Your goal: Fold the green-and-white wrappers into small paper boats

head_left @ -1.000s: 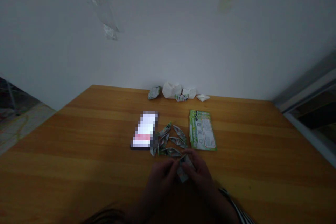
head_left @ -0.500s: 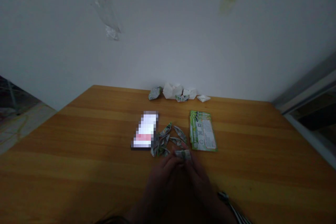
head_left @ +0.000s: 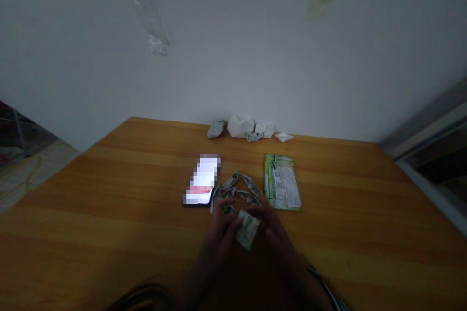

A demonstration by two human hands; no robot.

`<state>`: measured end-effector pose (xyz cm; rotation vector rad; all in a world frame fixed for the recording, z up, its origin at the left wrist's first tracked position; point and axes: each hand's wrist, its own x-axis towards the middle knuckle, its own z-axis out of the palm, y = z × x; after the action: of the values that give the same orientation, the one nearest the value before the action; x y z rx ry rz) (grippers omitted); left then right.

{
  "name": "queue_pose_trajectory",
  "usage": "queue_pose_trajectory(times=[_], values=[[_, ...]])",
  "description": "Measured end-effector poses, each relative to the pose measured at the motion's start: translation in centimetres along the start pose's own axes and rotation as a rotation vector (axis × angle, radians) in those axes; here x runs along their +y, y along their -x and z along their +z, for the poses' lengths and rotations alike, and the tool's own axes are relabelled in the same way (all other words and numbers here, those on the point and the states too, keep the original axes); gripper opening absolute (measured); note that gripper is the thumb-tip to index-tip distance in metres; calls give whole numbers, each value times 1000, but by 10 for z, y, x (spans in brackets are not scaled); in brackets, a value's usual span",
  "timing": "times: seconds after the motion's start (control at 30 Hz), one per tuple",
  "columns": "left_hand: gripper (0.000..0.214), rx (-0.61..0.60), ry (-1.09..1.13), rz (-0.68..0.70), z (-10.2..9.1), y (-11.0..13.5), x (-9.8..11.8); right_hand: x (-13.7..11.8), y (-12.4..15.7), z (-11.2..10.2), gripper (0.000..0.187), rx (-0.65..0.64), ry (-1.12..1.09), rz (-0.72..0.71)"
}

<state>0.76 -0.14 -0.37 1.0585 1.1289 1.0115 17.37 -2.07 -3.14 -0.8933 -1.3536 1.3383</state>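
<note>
Pinched between the fingers and thumb of my left hand (head_left: 219, 231) is a small folded paper (head_left: 248, 230), green and white with print, tilted above the table. My right hand (head_left: 273, 227) is at the paper's upper right edge, fingers stretched out and thumb apart. A fingertip seems to touch that edge, though dimness makes this hard to tell. Just beyond my hands lie several narrow folded paper pieces (head_left: 250, 183) of similar print, some partly hidden by my left hand. A stack of green and white leaflets (head_left: 282, 184) rests to the right of them.
A phone (head_left: 203, 180) with a lit, blurred screen lies left of the folded pieces. Along the wall stand a crumpled printed paper (head_left: 216, 129), white folded papers (head_left: 241, 127) and a small white paper shape (head_left: 283, 136). The wooden table (head_left: 109, 180) meets the wall (head_left: 233, 58).
The folded paper has turned from lying flat between both hands to a tilted face, lower and nearer me. My right hand's fingers have spread away from it, and my left hand keeps hold.
</note>
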Motion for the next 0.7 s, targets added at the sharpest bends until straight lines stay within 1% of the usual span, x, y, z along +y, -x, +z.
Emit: queue_pose_trajectory(times=[0.07, 0.1, 0.13, 0.2, 0.23, 0.3, 0.37, 0.43, 0.5, 0.53, 0.6, 0.7], values=[[43, -59, 24, -46, -5, -2, -2, 0, -1, -12, 45, -29, 191, -63], [43, -82, 19, -51, -6, -3, -3, 0, -1, -17, 39, -79, 290, -110], [42, -104, 9, -52, -7, -4, -3, 1, -2, -20, 36, -131, 351, -171], [39, -137, 0, -64, -8, -4, -4, 2, -2, -21, 32, -152, 405, -222], [37, -139, 9, -73, -7, -4, -3, 3, -2, -20, 30, -135, 403, -230], [32, -125, 40, -65, -7, -4, -2, 4, -1, -17, 27, -55, 366, -210], [29, -143, 39, -2, -7, -3, 0, 4, 0, -14, 28, 53, 310, -163], [21, -160, -33, 80, -9, -2, 1, 3, 1, -12, 28, 147, 265, -103], [8, -108, -138, 153, -11, -1, 1, 1, 2, -11, 26, 193, 237, -62], [7, -64, -182, 180, -12, 0, 0, 0, 3, -10, 24, 209, 234, -51], [13, -5, -242, 231, -13, 2, -2, -2, 3, -8, 20, 256, 233, -49], [14, 35, -292, 321, -12, 3, -4, -3, 3, -6, 20, 346, 210, -61]])
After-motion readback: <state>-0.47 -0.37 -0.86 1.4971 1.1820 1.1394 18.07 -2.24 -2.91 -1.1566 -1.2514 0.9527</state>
